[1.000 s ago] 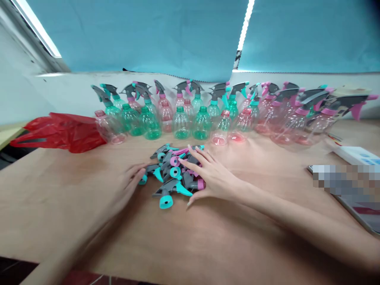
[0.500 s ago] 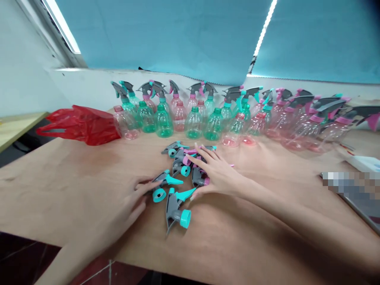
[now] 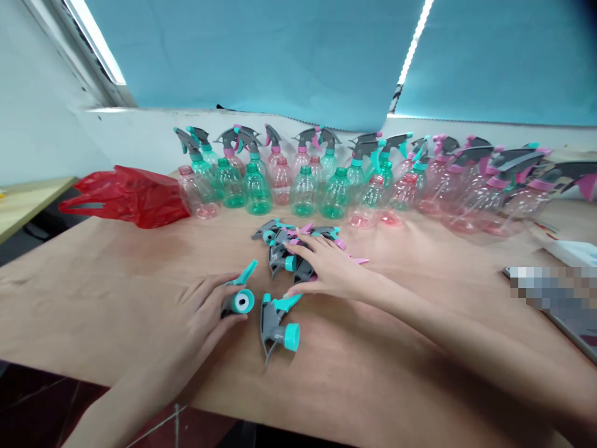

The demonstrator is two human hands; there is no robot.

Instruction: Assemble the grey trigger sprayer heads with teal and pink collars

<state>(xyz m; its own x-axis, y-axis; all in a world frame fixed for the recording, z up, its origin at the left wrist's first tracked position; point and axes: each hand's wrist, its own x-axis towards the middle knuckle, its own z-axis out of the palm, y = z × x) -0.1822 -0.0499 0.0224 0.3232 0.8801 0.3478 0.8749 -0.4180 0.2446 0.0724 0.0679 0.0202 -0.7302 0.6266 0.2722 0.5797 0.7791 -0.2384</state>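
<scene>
My left hand (image 3: 198, 314) is closed around a grey spray trigger head (image 3: 243, 301) with a teal collar, whose open end faces up. Its teal lever sticks out past my fingers. Beside it, another grey-and-teal trigger head (image 3: 275, 333) lies on the table. My right hand (image 3: 333, 264) rests over a small pile of trigger heads (image 3: 278, 256) in grey, teal and pink, its fingers spread. The thumb is by the lying head's teal lever; whether it touches is unclear. Part of the pile is hidden beneath this hand.
Capless green bottles (image 3: 305, 193) and pink bottles (image 3: 368, 205) stand across the table, with spray-topped bottles (image 3: 494, 193) behind and to the right. A red plastic bag (image 3: 140, 196) lies at left. A flat, partly blurred device (image 3: 555, 305) sits at right.
My left hand has gripped the teal-collared trigger head and tilted it, drawing it slightly left, away from the pile. My right hand has shifted slightly left, over the pile.
</scene>
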